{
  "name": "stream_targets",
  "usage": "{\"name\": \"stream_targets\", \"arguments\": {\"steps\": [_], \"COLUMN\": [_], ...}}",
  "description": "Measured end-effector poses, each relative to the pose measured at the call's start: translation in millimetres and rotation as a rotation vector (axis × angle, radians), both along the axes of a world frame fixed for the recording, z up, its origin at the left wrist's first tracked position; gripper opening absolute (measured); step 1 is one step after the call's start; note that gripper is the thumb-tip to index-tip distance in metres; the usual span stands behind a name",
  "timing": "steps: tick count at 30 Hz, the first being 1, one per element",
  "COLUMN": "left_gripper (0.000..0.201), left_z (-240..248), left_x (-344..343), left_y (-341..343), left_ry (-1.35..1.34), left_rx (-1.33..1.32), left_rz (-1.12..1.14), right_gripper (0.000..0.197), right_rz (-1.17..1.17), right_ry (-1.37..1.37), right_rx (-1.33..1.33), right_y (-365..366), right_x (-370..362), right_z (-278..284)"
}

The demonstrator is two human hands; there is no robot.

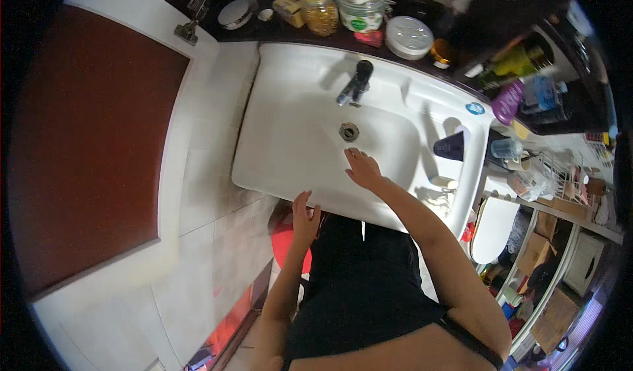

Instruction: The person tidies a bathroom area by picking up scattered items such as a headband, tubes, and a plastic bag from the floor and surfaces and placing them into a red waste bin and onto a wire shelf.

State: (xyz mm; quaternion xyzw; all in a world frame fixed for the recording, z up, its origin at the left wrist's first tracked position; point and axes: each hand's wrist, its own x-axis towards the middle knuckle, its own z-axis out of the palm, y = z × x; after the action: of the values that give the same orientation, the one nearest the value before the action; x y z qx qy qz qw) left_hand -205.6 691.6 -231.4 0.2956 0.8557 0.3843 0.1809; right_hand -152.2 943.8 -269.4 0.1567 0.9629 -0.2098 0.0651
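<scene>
My right hand (362, 168) reaches over the white sink (277, 127), its fingers stretched out just short of the drain (349, 131). I see nothing held in it. Whether the fingertips touch the basin, I cannot tell. At the sink's front edge is my left hand (305, 216), fingers apart and bent a little, with nothing in it. Behind the drain stands a dark faucet (360, 79) with a shiny spout. A dark purple cup-like thing (450, 147) lies on the sink's right side ledge.
A dark shelf behind the sink carries a yellow-lidded jar (320, 13), a round white-lidded container (409, 38) and a purple tube (508, 102). Something red (283, 246) is below my left hand. A toilet lid (494, 229) is at the right; a mirror-like brown panel (99, 133) at left.
</scene>
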Motion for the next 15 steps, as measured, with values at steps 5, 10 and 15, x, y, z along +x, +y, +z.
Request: {"name": "stream_targets", "arguments": {"steps": [5, 10, 15], "left_gripper": [0.044, 0.041, 0.042], "left_z": [17, 31, 15], "left_x": [-5, -14, -29], "left_y": [-39, -56, -41], "left_ry": [-0.067, -0.137, 0.082], "left_rx": [0.006, -0.041, 0.051], "left_rz": [0.116, 0.164, 0.059], "right_gripper": [0.063, 0.054, 0.042], "right_rz": [-0.03, -0.145, -0.3], "right_ry": [-0.156, -0.318, -0.077], "right_rx": [-0.009, -0.194, -0.794], "right_y": [2, 1, -7], "right_x": [-77, -85, -51], "right_z": [-60, -79, -53]}}
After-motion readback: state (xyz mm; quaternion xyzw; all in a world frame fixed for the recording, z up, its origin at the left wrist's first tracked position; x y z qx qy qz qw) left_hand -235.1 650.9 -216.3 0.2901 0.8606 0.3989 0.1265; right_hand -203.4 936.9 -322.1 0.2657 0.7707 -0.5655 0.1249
